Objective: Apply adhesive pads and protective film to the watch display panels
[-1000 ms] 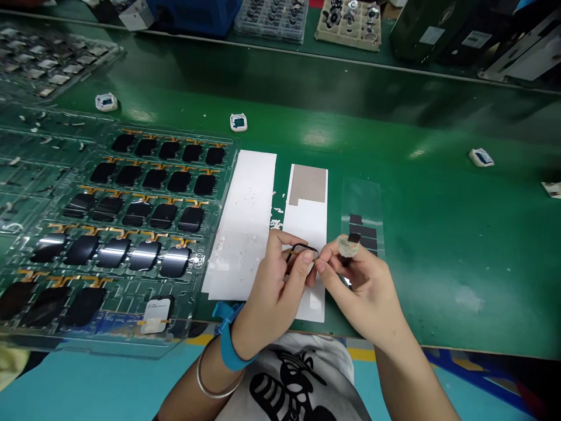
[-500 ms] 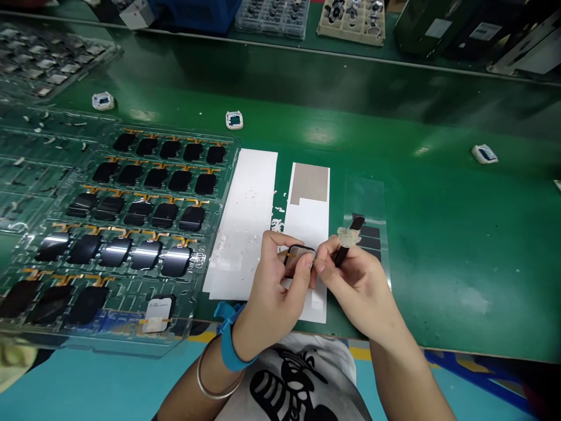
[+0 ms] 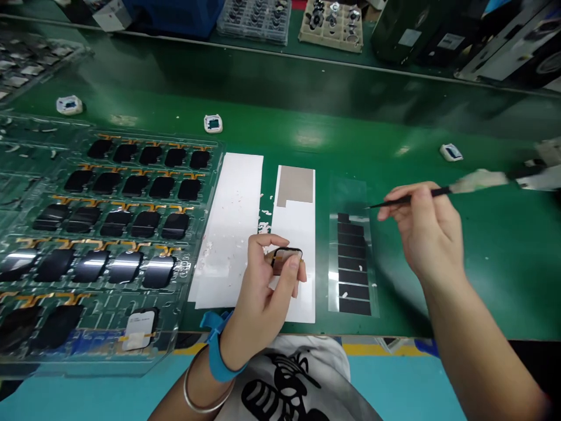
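My left hand (image 3: 272, 283) is closed on a small watch screen (image 3: 281, 264), dark-rimmed with a flat back face, above a white paper strip (image 3: 302, 292). Thumb and fingers pinch its edges. Off to the right, my right hand (image 3: 427, 234) grips black tweezers (image 3: 394, 200) wrapped in whitish tape. Their thin tip points left, over the upper right edge of a clear film sheet (image 3: 346, 196). A column of black rectangular stickers (image 3: 352, 251) lies on that film, with a few white scraps on it.
To the left is a clear plastic tray (image 3: 175, 327) with rows of black screens. White paper sheets (image 3: 230, 204) and scraps lie beside it. Several small white cases (image 3: 213, 123) sit across the green table (image 3: 495, 280). On the rear shelf stand a parts tray (image 3: 254, 20) and a cardboard box (image 3: 332, 23).
My right hand has moved away from the watch screen to the right, and the tweezers now point left above the film sheet. My left hand still holds the screen. The view has shifted slightly right.
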Demonstrator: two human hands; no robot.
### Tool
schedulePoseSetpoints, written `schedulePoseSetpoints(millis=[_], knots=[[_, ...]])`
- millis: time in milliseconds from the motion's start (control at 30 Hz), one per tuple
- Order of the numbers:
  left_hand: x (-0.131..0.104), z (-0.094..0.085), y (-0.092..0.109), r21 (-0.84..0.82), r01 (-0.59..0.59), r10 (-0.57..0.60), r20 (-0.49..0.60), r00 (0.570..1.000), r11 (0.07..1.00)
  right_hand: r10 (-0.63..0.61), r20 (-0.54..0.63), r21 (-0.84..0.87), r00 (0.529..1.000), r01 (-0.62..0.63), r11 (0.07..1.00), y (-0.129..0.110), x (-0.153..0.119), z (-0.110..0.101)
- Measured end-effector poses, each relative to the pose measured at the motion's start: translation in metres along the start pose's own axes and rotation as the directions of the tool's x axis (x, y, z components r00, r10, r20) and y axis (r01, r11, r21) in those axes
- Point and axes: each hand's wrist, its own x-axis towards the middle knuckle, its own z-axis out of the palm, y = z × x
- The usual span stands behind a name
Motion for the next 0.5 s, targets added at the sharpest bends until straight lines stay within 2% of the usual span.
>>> schedulePoseSetpoints(millis=[100, 233, 367, 500], knots=[[-0.001, -0.001, -0.001, 0.073, 0.01, -0.015, 0.073, 0.997, 0.997, 0.074, 0.029, -0.033, 0.997, -0.073, 0.997, 0.02, 0.014, -0.009], [-0.001, 0.0, 0.001, 0.291, -0.008, -0.045, 0.176, 0.983, 0.957, 0.106, 0.023, -0.044, 0.994, -0.105, 0.994, 0.036, 0.01, -0.011], [0.003, 0.013, 0.005, 0.583, -0.164, -0.036, 0.317, 0.948, 0.796, 0.118, 0.052, -0.02, 0.992, -0.117, 0.993, 0.039, 0.004, -0.012], [0.009, 0.029, 0.005, 0.699, -0.349, 0.01, 0.44, 0.898, 0.625, 0.128, 0.081, -0.016, 0.988, -0.127, 0.992, 0.039, 0.005, -0.013]])
